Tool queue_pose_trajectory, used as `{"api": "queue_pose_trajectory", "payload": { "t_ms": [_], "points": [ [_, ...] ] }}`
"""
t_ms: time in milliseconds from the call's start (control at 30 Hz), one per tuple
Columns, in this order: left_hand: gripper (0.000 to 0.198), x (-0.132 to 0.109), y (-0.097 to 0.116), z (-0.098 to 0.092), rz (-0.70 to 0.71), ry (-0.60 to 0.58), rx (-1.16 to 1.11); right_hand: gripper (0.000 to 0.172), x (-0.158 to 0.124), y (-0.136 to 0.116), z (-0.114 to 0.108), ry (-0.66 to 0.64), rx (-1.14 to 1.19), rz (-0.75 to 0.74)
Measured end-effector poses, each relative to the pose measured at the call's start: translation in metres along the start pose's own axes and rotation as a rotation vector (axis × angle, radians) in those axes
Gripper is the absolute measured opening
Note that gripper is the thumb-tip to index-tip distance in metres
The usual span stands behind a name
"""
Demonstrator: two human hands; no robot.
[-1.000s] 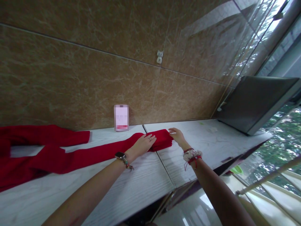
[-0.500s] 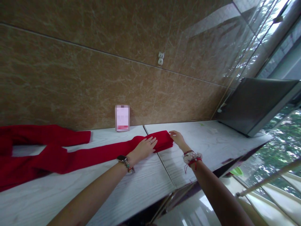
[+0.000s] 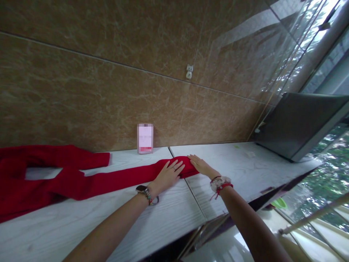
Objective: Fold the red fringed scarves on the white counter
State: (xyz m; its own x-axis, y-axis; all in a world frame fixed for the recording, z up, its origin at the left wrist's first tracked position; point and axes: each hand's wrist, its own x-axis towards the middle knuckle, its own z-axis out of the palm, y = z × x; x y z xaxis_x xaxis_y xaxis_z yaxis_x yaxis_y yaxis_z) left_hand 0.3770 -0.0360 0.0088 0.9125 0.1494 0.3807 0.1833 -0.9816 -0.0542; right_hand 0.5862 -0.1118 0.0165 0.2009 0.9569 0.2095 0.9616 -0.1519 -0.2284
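Note:
A long red scarf runs along the white countertop, with its right end folded into a short stack of layers. My left hand lies flat across this folded part, fingers spread. At the stack's right end, my right hand rests with fingers stretched out, the fingertips on the cloth. Toward the left edge the scarf bends back on itself, and a second length lies nearer the wall. Some of the folded layers are hidden under both hands.
A pink-framed card or phone leans against the brown tiled wall. The white countertop has a seam beneath the folded cloth. A dark grey box-like appliance stands at the right end, by the window. A small white cat figure is on the wall.
My right hand has moved left from the stack's end edge onto the cloth, its fingers now flatter. The folded end looks shorter and rounder. My left hand stays on the scarf.

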Motion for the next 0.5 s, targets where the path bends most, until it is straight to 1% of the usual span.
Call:
{"api": "queue_pose_trajectory", "payload": {
  "t_ms": [100,167,200,267,333,400,500],
  "points": [
    [0.053,-0.014,-0.008,-0.004,-0.07,0.047,-0.007,0.04,0.0,-0.011,-0.014,0.001,-0.019,0.062],
    [0.058,-0.028,-0.018,-0.009,-0.136,0.059,-0.005,0.039,0.001,-0.026,-0.024,0.043,-0.05,0.076],
    [0.059,-0.037,-0.025,-0.013,-0.168,0.056,-0.002,0.039,0.002,-0.036,-0.028,0.075,-0.064,0.059],
    [0.059,-0.056,-0.038,-0.021,-0.233,0.028,0.012,0.038,0.006,-0.06,-0.031,0.135,-0.077,-0.017],
    [0.058,-0.077,-0.052,-0.03,-0.302,-0.035,0.026,0.036,0.012,-0.09,-0.027,0.162,-0.071,-0.134],
    [0.059,-0.099,-0.063,-0.041,-0.369,-0.121,0.036,0.034,0.019,-0.122,-0.016,0.162,-0.049,-0.275],
    [0.059,-0.13,-0.076,-0.057,-0.436,-0.24,0.031,0.032,0.031,-0.17,0.007,0.125,-0.007,-0.452]
  ]
}}
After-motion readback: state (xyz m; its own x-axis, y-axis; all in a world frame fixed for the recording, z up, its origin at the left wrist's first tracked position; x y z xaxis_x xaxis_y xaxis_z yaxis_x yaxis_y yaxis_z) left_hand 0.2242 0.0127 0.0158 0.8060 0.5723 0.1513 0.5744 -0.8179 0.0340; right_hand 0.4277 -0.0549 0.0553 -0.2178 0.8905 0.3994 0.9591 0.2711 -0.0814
